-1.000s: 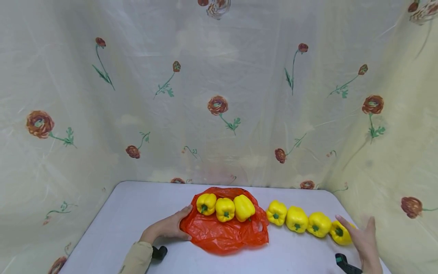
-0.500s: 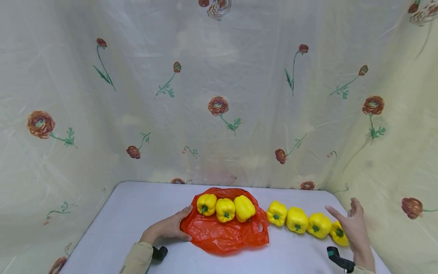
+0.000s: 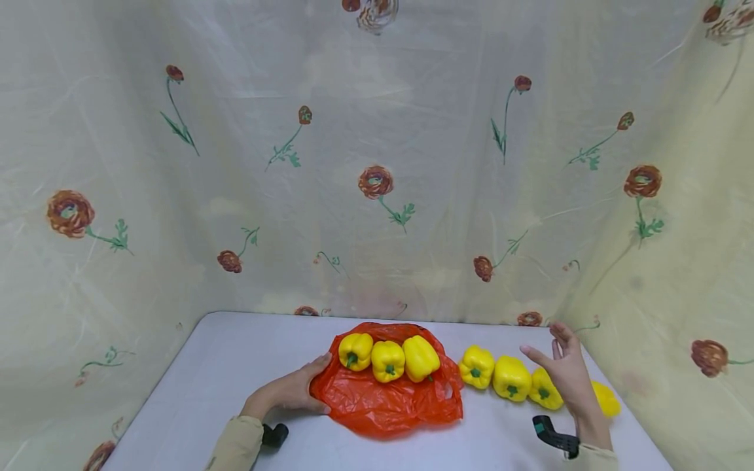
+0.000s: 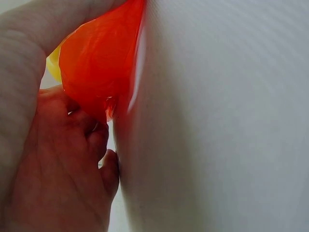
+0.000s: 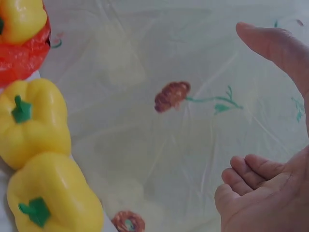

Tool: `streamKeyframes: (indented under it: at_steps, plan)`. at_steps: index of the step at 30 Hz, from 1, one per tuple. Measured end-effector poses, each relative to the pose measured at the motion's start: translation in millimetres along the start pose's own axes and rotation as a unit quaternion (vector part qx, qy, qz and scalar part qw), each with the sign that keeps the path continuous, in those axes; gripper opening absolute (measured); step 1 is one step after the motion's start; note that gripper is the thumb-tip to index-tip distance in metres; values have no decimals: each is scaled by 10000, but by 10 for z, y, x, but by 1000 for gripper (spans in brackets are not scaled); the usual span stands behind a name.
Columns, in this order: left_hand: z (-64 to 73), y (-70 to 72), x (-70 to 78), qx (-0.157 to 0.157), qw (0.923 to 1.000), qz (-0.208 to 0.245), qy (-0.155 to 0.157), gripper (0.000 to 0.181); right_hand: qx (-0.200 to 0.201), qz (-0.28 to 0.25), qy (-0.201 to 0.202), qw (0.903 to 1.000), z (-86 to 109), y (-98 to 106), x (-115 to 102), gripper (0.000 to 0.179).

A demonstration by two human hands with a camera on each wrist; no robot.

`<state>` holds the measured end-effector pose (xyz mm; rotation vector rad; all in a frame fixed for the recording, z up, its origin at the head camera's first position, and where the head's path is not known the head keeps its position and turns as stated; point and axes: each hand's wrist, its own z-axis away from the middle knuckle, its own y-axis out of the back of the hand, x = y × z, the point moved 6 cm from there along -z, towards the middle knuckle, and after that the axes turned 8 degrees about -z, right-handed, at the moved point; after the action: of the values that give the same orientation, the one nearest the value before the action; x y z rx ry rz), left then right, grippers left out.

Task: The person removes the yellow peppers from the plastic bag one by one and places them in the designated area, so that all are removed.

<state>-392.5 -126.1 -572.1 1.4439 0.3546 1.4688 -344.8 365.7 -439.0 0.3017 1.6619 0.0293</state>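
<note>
A red plastic bag (image 3: 377, 411) lies flat on the table, with three yellow bell peppers (image 3: 387, 361) in a row toward its far side. My left hand (image 3: 288, 392) holds the bag's left edge; in the left wrist view its thumb and fingers lie around the red plastic (image 4: 96, 63). To the right of the bag runs a line of several more yellow bell peppers (image 3: 512, 379). My right hand (image 3: 568, 376) is raised over the right part of that line, fingers apart and nothing between them. It hides part of the peppers beneath it.
A white table (image 3: 253, 340) carries everything. Pale curtains printed with flowers (image 3: 377, 180) hang behind it and at both sides. Dark wrist mounts (image 3: 555, 437) stick out from both wrists.
From beside the rightmost pepper, my right hand has moved left and farther up, over the line of peppers. The left hand and the bag stay put.
</note>
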Motion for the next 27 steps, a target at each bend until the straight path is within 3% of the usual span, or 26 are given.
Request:
streamKeyframes:
  at_steps: [8, 18, 27]
  plan:
    - [2, 4, 5, 5, 10000, 7, -10, 118, -380, 67, 368, 9986, 7, -306, -151, 94]
    - [7, -4, 5, -9, 10000, -22, -54, 117, -901, 243, 686, 9933, 5, -752, -191, 85]
    - [21, 9, 24, 6, 10000, -10, -46, 116, -1322, 233, 443, 9900, 35, -1149, -146, 83]
